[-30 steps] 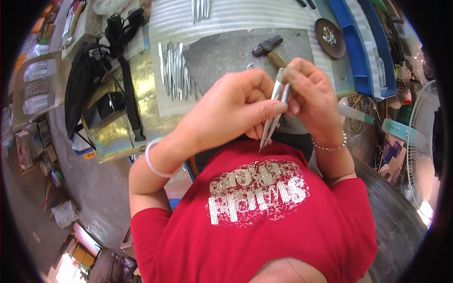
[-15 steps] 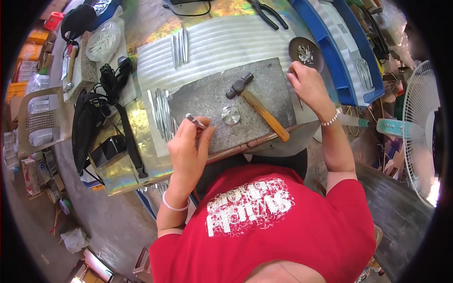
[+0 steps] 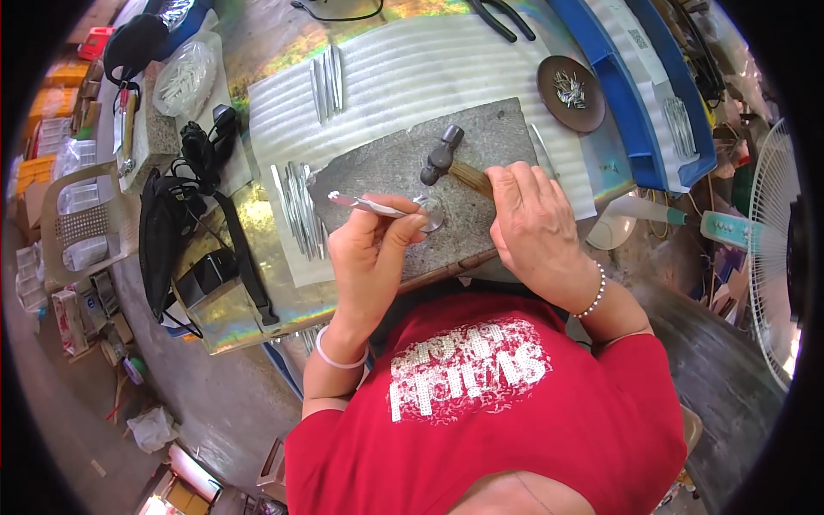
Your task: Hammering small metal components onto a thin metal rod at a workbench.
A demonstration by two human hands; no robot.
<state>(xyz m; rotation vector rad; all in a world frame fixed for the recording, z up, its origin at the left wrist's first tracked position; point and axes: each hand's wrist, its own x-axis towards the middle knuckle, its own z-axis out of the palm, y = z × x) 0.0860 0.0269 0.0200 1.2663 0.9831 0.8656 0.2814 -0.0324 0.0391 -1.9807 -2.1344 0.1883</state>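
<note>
My left hand [image 3: 371, 249] pinches a slim, silvery metal strip [image 3: 367, 204] between thumb and fingers. The strip is held over the left part of a grey stone slab [image 3: 369, 172]. My right hand [image 3: 534, 230] is closed round the wooden handle of a ball-peen hammer [image 3: 470, 178]. The steel hammer head lies toward the slab's far side, and my hand hides the rest of the handle. Just by my left fingertips, a round shiny metal disc [image 3: 434, 215] sits on the slab, partly covered by them.
A brown dish [image 3: 551, 96] of small metal pieces stands at the far right, before a blue tray [image 3: 622, 129]. Slim metal strips lie in two groups [image 3: 302, 210] on white foam. A thin pointed tool [image 3: 542, 148] rests right of the slab. Pliers [image 3: 506, 19] lie behind.
My right hand has moved from beside the dish down to the hammer handle and taken hold of it. My left hand has shifted right, bringing the metal strip close to the disc.
</note>
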